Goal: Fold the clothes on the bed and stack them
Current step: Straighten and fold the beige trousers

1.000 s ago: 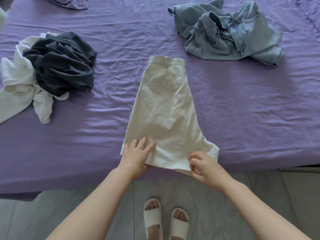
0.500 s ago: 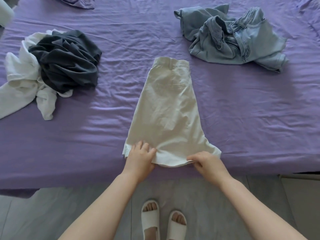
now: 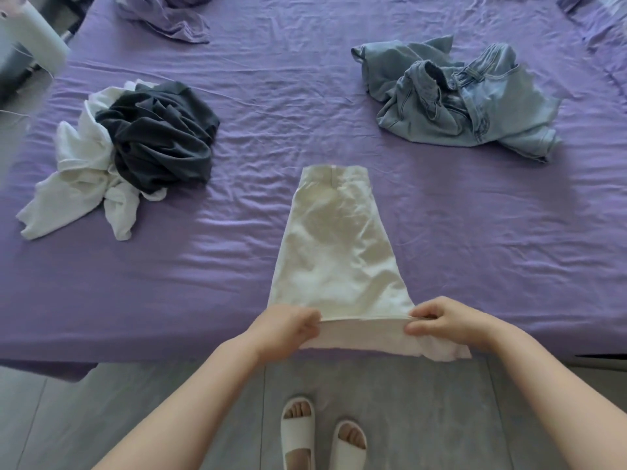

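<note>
Cream shorts [image 3: 336, 245], folded in half lengthwise, lie on the purple bed [image 3: 305, 96] with the waistband far from me. My left hand [image 3: 288, 329] pinches the left corner of the hem. My right hand [image 3: 441, 320] pinches the right corner. Between them the hem edge is lifted off the sheet and pulled taut. A crumpled dark grey garment [image 3: 163, 137] sits on a crumpled white one [image 3: 81, 184] at the left. Crumpled light blue jeans [image 3: 458, 100] lie at the back right.
A bunched purple cloth [image 3: 169, 15] lies at the bed's far left. A pale rounded object [image 3: 30, 42] stands off the bed's left corner. The bed's near edge runs just below my hands, with grey floor [image 3: 424, 418] and my white slippers [image 3: 322, 439] beneath.
Both hands went from lying on the hem to pinching its corners and lifting it off the bed. The view has shifted back, showing more of the bed.
</note>
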Motion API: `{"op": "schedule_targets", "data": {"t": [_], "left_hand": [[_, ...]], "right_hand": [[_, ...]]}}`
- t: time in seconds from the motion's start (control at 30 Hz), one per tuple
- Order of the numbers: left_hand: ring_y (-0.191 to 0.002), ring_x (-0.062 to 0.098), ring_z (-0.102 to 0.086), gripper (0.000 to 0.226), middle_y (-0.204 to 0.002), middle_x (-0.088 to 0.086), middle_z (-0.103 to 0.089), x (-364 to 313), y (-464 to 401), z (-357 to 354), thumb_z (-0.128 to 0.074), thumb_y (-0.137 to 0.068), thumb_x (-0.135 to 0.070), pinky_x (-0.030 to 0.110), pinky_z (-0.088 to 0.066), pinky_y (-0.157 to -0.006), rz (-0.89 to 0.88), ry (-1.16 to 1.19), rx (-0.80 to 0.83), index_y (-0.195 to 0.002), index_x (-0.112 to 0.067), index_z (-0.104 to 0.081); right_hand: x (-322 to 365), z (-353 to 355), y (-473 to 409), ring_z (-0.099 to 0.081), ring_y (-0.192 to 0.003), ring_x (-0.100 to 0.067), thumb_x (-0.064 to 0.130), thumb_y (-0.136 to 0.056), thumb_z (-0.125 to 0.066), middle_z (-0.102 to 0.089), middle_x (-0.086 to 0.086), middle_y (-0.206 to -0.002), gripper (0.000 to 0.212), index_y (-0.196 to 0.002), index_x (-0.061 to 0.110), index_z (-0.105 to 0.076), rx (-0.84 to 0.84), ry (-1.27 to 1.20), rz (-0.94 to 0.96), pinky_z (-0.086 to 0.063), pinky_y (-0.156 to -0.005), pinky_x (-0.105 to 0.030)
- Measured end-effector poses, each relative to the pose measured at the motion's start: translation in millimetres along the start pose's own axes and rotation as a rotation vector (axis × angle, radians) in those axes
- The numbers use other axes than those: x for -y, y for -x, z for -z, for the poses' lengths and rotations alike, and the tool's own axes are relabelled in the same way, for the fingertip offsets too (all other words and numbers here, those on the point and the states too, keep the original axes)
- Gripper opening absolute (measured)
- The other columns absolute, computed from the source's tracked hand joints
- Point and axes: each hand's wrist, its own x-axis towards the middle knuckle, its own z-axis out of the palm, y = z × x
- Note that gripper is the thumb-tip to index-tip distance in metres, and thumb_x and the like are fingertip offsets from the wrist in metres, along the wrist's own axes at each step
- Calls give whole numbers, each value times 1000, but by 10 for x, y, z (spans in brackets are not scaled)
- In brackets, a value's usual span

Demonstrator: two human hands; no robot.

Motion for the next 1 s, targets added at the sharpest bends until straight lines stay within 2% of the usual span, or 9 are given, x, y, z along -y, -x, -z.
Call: {"op": "schedule_targets", "data": {"t": [0.1, 0.23, 0.4, 0.63, 0.7, 0.83, 0.9, 0.93, 1.0], "left_hand": [[-76, 18, -48, 21, -82, -2, -56, -132, -8, 283, -47, -95, -30, 30, -31, -63, -68, -6, 27, -77, -24, -37], [-81, 20, -52, 13, -86, -4, -58, -167, -322, 819, -47, -94, -34, 33, -40, -70, -86, -49, -109, -88, -23, -49], [-76, 18, -45, 13, -84, -5, -56, 22, -866, 1393, -47, -93, -38, 30, -31, -63, -26, -188, -172, -85, -28, -46], [-90, 24, -58, 27, -98, 0, -64, 570, -1779, 1778, -42, -97, -42, 31, -29, -75, 46, -390, -275, -100, -18, -54], [-84, 22, -61, 25, -89, -1, -66, 698, -2019, 1810, -51, -93, -42, 31, -30, -75, -3, -466, -333, -93, -18, -57], [-43, 19, -52, 34, -44, -3, -52, 873, -2319, 1744, -89, -53, -29, 28, -47, -58, -139, -539, -521, -51, -17, -57], [-64, 20, -62, 22, -57, -2, -59, 919, -2389, 1654, -84, -61, -25, 41, -54, -80, -32, -575, -545, -61, -19, -62], [-91, 23, -64, 11, -79, 1, -65, 890, -2402, 1589, -75, -70, -19, 53, -41, -101, 21, -567, -524, -78, -18, -66], [-133, 33, -40, 38, -126, 9, -58, 738, -2352, 1366, -59, -76, -5, 66, -7, -111, 124, -485, -471, -112, -14, -62]], "right_hand": [[200, 214, 138, -51, -64, 4, 27, -88, -64, -60, 19, -67, 15, -75, 28, -71, 24, 63, -22, -40, -61, -12], [516, 641, 38, -57, -77, -3, 34, -90, -60, -66, 16, -80, 10, -85, 32, -69, -267, 327, 50, -44, -71, -20], [964, 1067, -419, -52, -104, -14, 41, -97, -42, -61, 11, -104, 25, -110, 35, -63, -570, 1010, 126, -32, -87, -26], [1158, 1464, -1380, -33, -129, -18, 37, -100, -37, -52, 6, -124, 29, -116, 26, -58, -688, 1011, -33, -12, -113, -46], [1124, 1513, -1642, -29, -134, -18, 33, -99, -39, -50, 7, -128, 25, -115, 26, -58, -695, 1019, -87, -13, -113, -47], [1006, 1523, -2027, -18, -141, -21, 20, -96, -45, -46, 3, -135, 22, -113, 24, -58, -726, 1024, -166, -9, -114, -51], [1012, 1443, -2112, -17, -143, -28, 8, -91, -49, -43, -5, -142, 25, -111, 19, -59, -788, 1028, -138, -7, -113, -55], [1030, 1369, -2116, -21, -142, -33, 2, -86, -54, -44, -10, -142, 28, -110, 15, -60, -857, 1007, -100, -11, -112, -58], [994, 1125, -2078, -33, -136, -36, 4, -83, -61, -50, -15, -137, 31, -113, 12, -62, -1018, 876, 63, -20, -110, -60]]}}
